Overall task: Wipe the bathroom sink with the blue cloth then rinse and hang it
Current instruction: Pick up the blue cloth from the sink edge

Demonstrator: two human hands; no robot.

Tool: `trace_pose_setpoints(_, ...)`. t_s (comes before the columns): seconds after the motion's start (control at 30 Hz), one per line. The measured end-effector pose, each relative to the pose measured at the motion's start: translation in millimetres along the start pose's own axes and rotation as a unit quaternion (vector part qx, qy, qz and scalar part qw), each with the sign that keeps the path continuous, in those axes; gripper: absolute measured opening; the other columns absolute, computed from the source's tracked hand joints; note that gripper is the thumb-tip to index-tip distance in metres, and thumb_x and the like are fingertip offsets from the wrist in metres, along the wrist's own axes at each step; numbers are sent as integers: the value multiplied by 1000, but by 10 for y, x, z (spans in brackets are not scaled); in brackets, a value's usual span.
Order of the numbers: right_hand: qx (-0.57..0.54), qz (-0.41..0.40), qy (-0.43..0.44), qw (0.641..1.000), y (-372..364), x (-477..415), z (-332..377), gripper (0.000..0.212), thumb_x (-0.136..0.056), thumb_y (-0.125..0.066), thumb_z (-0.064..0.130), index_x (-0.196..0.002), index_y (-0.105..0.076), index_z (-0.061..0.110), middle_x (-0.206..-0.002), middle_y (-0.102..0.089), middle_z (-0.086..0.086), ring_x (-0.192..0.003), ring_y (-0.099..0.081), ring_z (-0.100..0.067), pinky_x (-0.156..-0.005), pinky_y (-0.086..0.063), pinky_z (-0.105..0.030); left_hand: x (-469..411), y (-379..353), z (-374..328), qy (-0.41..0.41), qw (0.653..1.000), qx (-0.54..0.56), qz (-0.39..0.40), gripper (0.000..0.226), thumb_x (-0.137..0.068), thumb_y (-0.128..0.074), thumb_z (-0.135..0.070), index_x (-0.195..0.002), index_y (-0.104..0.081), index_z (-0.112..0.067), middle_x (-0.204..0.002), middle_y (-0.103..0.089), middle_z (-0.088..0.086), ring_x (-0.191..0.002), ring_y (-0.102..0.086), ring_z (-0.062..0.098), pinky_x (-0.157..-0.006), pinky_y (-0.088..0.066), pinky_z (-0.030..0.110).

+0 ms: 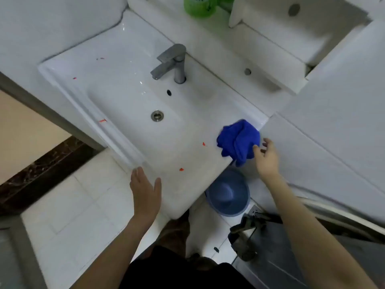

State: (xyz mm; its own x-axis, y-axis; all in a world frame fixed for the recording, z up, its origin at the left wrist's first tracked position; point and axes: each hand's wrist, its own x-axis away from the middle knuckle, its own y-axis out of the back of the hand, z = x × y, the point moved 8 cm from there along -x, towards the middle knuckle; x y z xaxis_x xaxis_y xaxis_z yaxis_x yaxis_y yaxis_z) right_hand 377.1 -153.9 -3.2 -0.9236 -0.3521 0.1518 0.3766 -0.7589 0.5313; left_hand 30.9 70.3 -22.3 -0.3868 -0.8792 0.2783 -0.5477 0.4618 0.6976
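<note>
The white bathroom sink (116, 65) occupied the centre of the view, its basin running diagonally from upper left to lower right. A grey metal faucet (174, 63) stood at the rear edge of the basin, with the overflow hole (169, 92) just below it and the round metal drain (157, 115) at the basin floor. Several small red marks (181, 169) lay scattered across the sink rim and its flat surround.

The blue cloth (237, 140) sat crumpled at the right corner of the sink surround, next to the white wall panel (333, 122), with one fold hanging over the front edge.

The right hand (266, 157) was open, fingers spread, with its fingertips at the lower right edge of the cloth; whether they touched the cloth could not be determined. It gripped nothing. The left hand (145, 190) was open and flat, palm down, at the front edge of the sink, holding nothing; contact with the edge could not be confirmed.

A blue bucket (228, 195) stood on the tiled floor (73, 205) below the cloth corner. A green bottle (198, 6) stood on the ledge behind the faucet, partly cut off by the top of the view.
</note>
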Motion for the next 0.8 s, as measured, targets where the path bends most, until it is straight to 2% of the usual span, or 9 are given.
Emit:
trace_pose_setpoints(0.1,52,27,-26,998,-84,-289,-139,56,-98,-55,29,-146,-34,8,-137,-47,-5,-122,-48,-23,-101,-42,-38,-36,-16,77,17,999,-28,-20,61,-93,-57,-17,-143,-25,-2,-154,-21,17,-138,-19,33,-110,-32,43)
trace_pose_setpoints(0.17,48,55,-39,997,-164,-439,-265,52,-97,-57,31,-141,-41,10,-136,-51,-7,-122,-51,-27,-101,-44,-43,7,-55,95,-16,999,-48,-11,60,-91,-60,-13,-141,-29,-1,-154,-19,15,-137,-17,29,-109,-34,41)
trace_pose_setpoints(0.27,-1,69,-73,995,-218,-543,-439,47,-95,-60,31,-135,-46,11,-125,-57,-5,-112,-57,-25,-91,-49,-41,13,-67,142,-54,996,-68,-10,64,-89,-63,-15,-142,-30,-1,-154,-20,15,-137,-19,29,-108,-33,38)
trace_pose_setpoints(0.33,-17,61,-99,993,-194,-564,-519,45,-92,-65,33,-128,-50,11,-119,-60,-6,-100,-60,-21,-79,-50,-32,12,-75,160,-65,995,-71,-8,65,-89,-64,-17,-143,-31,0,-154,-20,13,-137,-19,28,-108,-31,36)
trace_pose_setpoints(0.47,-38,41,-138,989,-107,-447,-489,27,-84,-72,40,-98,-62,19,-95,-67,0,-78,-63,-9,-57,-48,-19,21,-69,160,-72,995,-74,-11,65,-88,-66,-16,-142,-34,4,-153,-23,18,-136,-21,31,-107,-33,39)
trace_pose_setpoints(0.57,-57,43,-111,991,-40,-261,-297,17,-86,-70,40,-96,-64,28,-89,-67,13,-73,-63,2,-51,-47,-9,18,-52,161,-70,994,-79,-3,64,-87,-67,-15,-140,-35,4,-152,-24,20,-134,-22,34,-107,-35,43)
trace_pose_setpoints(0.63,-58,37,-74,995,28,-122,-127,13,-89,-69,35,-97,-63,26,-88,-67,12,-74,-62,2,-54,-46,-9,12,-39,156,-66,994,-81,9,64,-87,-67,-14,-139,-36,5,-151,-23,21,-134,-22,36,-107,-34,45)
trace_pose_setpoints(0.73,-39,28,-11,999,136,130,151,11,-91,-67,32,-85,-57,31,-79,-64,9,-69,-59,-2,-55,-44,-12,0,18,118,-57,996,-62,27,57,-86,-65,-7,-136,-41,5,-150,-25,23,-133,-24,38,-106,-33,44)
trace_pose_setpoints(0.8,-7,24,28,999,205,325,320,14,-91,-66,35,-83,-55,32,-75,-62,10,-66,-57,0,-55,-43,-16,1,97,74,-57,997,-35,31,48,-86,-62,-1,-131,-49,4,-144,-35,26,-129,-33,38,-104,-33,40)
